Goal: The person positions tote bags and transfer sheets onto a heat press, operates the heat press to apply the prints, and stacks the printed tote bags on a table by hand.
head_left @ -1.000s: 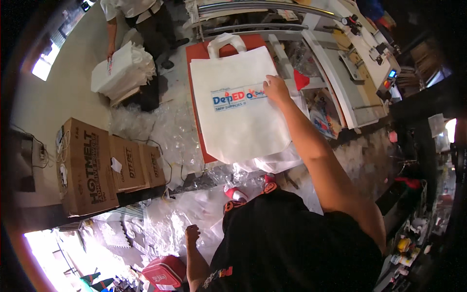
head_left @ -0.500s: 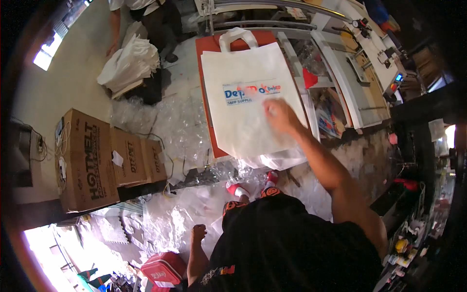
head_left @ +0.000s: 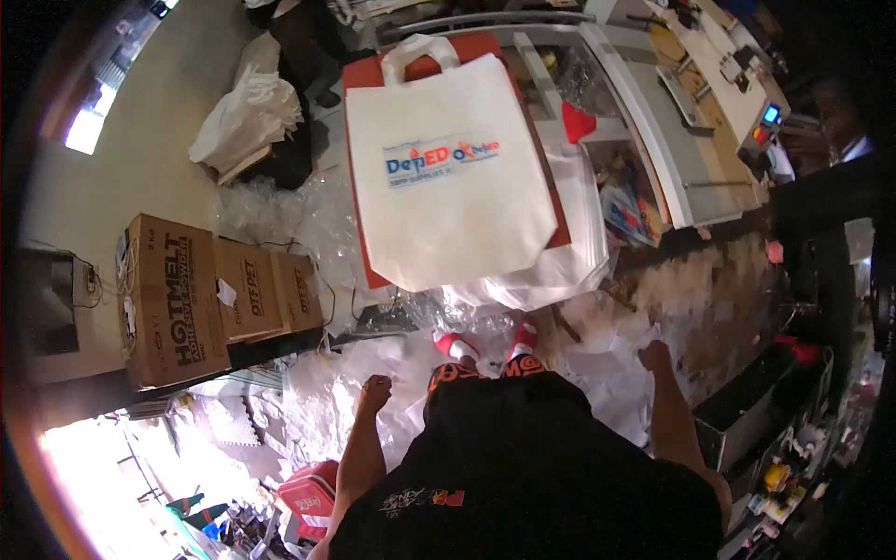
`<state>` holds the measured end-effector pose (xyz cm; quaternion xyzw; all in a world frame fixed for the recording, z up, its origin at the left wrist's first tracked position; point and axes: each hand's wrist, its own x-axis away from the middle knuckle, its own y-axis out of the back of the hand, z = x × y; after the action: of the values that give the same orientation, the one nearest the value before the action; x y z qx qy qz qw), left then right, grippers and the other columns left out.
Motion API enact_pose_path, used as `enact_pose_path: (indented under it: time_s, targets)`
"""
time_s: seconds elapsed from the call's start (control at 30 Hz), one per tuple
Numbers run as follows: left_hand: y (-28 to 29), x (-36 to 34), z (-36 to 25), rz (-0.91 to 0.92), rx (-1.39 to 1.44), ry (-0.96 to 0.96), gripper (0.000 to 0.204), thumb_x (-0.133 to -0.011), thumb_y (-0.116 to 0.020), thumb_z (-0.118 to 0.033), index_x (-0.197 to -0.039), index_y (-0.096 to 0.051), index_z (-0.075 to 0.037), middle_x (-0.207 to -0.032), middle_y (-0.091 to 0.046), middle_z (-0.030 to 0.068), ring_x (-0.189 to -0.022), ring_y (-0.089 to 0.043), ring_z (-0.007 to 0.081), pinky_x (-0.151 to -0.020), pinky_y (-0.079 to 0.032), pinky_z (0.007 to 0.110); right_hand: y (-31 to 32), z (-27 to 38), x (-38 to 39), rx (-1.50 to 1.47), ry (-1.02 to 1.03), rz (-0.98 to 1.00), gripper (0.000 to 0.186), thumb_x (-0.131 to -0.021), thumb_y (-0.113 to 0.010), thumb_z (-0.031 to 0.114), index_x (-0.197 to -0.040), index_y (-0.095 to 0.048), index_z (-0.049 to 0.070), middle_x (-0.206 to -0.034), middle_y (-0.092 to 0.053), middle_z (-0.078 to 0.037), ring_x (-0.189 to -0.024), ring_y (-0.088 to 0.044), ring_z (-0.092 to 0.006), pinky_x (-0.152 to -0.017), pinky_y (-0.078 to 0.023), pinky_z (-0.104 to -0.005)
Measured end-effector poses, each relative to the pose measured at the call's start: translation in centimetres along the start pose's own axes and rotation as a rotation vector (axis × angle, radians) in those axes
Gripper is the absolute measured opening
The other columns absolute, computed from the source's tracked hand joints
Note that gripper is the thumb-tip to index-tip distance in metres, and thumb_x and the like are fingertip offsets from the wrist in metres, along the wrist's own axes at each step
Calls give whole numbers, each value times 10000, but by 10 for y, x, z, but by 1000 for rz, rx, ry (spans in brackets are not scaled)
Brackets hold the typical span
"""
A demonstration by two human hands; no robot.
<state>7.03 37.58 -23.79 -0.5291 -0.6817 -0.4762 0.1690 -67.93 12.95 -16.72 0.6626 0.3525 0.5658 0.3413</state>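
A white tote bag (head_left: 448,229) with a blue and red print lies flat on a red board (head_left: 366,75), its handle loop at the far end. More white bags (head_left: 586,229) show beneath the board's right side. My left hand (head_left: 376,393) hangs low at my side with curled fingers and nothing visible in it. On the other side, my right hand (head_left: 655,357) hangs above the floor, also curled and holding nothing that I can see. Neither hand touches the bag.
Cardboard boxes (head_left: 177,303) stand at the left. Beyond them is a pile of white bags (head_left: 250,117), with a person's dark-clothed legs (head_left: 308,47) nearby. A machine with a lit control box (head_left: 761,131) is at the far right. Plastic sheeting (head_left: 341,420) covers floor by my feet.
My right hand has left the printed bag and dropped to my right side. My left hand has risen slightly. The view has shifted, so the bag appears further left.
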Motion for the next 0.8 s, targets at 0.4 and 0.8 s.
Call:
enact_pose_path:
  time_s: [0.4,0.8]
  targets:
    - [-131,165,-16,120,-215,255,345,-886,-566,-333,-962,-681,-16,-907,-706,173,-808,-699,287,-778,-543,404,85,171,-194,-547,50,-233,506,-801,-735,423,-1043,-643,-12,-1007,-681,-213,-966,-654,-375,-842,-511,-460]
    - [-199,283,-10,-34,-57,217,199,-860,-609,-251,-962,-703,-109,-982,-699,134,-934,-675,326,-822,-545,436,78,251,-254,-327,-21,-303,502,-765,-719,353,-1077,-616,-27,-1147,-600,-231,-1068,-602,-386,-896,-524,-480]
